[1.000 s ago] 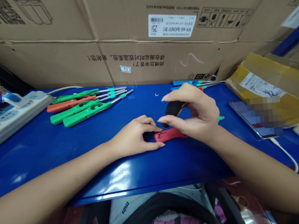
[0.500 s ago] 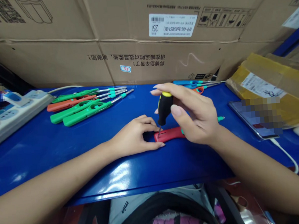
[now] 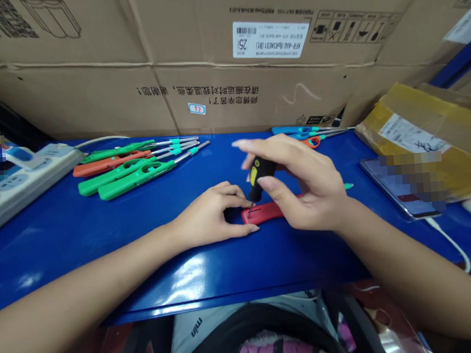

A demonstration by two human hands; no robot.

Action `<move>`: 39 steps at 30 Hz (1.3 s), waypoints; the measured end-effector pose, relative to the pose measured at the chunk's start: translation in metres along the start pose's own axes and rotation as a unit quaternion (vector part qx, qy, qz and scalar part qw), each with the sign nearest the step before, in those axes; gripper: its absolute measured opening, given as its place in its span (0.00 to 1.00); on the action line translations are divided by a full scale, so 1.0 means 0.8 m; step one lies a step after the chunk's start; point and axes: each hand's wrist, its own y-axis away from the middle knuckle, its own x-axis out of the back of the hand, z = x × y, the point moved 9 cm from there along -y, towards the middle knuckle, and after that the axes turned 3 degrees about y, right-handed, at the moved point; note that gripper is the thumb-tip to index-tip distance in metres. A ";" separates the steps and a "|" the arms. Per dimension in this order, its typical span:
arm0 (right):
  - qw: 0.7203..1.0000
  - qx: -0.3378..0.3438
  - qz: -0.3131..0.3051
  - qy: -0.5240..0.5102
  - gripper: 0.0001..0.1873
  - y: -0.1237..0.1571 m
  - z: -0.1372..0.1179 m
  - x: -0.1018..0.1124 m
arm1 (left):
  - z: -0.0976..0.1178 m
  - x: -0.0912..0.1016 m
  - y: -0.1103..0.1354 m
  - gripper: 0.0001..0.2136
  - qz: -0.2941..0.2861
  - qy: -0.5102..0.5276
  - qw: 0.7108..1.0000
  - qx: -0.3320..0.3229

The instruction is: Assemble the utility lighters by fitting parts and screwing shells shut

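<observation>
My right hand (image 3: 302, 187) grips a black and yellow screwdriver (image 3: 260, 174) between thumb and fingers. Its thin shaft slants down, with the tip on the left end of a red lighter (image 3: 265, 213). Thumb and fingers of my left hand (image 3: 214, 217) close around that same end, pinning the lighter to the blue table. The middle of the lighter is hidden under my right hand; a small green part (image 3: 348, 186) shows beyond it. To the upper left lie several long-nosed lighters (image 3: 137, 179), green and orange-red.
Blue and orange lighters (image 3: 301, 132) lie behind my right hand. A white power strip (image 3: 25, 181) is at left, a phone (image 3: 397, 190) with a white cable at right, near a yellow-taped parcel (image 3: 434, 142). A large cardboard box (image 3: 200, 53) stands behind.
The screwdriver handle has turned, bringing its yellow patch round into sight, and it leans further right. My right fingers have shifted around it. My left hand and the red lighter stay put.
</observation>
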 end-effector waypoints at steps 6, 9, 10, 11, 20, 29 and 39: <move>0.999 0.012 -0.010 0.031 0.21 0.000 -0.001 -0.004 | -0.001 0.000 -0.001 0.16 -0.001 0.005 1.000 0.012; 1.000 0.015 -0.017 -0.003 0.22 0.000 -0.001 -0.005 | 0.001 0.001 -0.001 0.14 0.000 0.008 1.000 0.010; 1.000 0.018 0.004 -0.001 0.20 0.000 -0.001 -0.001 | 0.000 0.001 -0.001 0.14 0.000 0.008 1.000 0.012; 0.999 0.018 0.027 0.007 0.18 0.000 -0.001 0.003 | 0.000 0.001 -0.001 0.14 0.001 0.009 1.000 0.013; 0.999 -0.026 0.017 -0.041 0.21 0.000 0.004 -0.001 | 0.001 0.001 -0.001 0.15 -0.002 0.001 1.000 0.005; 1.000 0.023 0.006 0.001 0.19 -0.006 -0.010 0.000 | 0.001 0.001 -0.001 0.11 -0.005 0.025 0.999 0.019; 0.999 0.008 0.018 0.036 0.18 -0.002 -0.002 -0.001 | 0.002 0.001 -0.001 0.12 -0.004 0.009 1.000 0.014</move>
